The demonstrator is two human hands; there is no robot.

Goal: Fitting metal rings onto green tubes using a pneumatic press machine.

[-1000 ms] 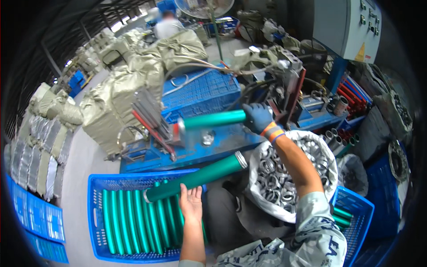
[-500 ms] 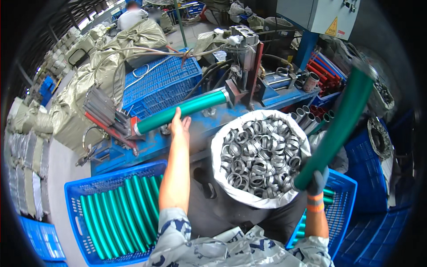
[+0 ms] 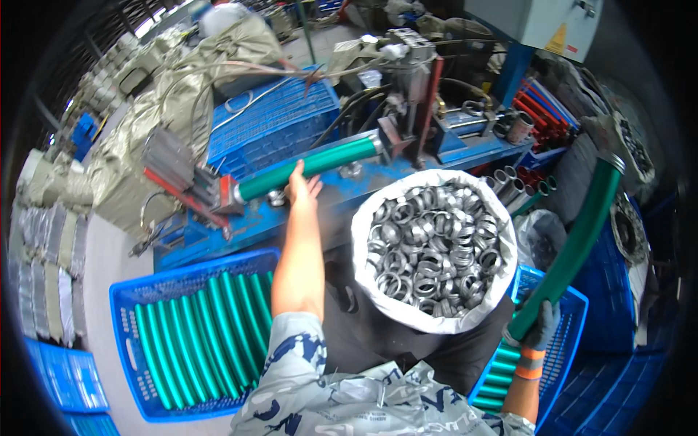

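Observation:
A green tube (image 3: 314, 167) lies aslant in a blue bench machine (image 3: 407, 109), metal rings at its ends against the end blocks. My bare left hand (image 3: 301, 186) is at the tube's near side, thumb against it and the other fingers stretched apart; it is open. In a grey glove with an orange cuff, my right hand (image 3: 543, 325) is closed round the lower end of another green tube (image 3: 576, 251), which stands tilted with a metal ring on its upper end. Between my arms sits a white sack-lined container (image 3: 361, 285) heaped with metal rings (image 3: 436, 251).
At my left stands a blue crate (image 3: 125, 341) of green tubes (image 3: 190, 349); a second blue crate (image 3: 574, 320) with green tubes is at my right. Beyond the bench are stacked blue crates (image 3: 280, 120), tan sacks (image 3: 131, 160), hoses and a grey control box (image 3: 545, 25).
My right hand has lowered its tube toward the right crate, and the tube's top has swung down and right. My left hand stays by the machine's tube. The whole view has shifted slightly.

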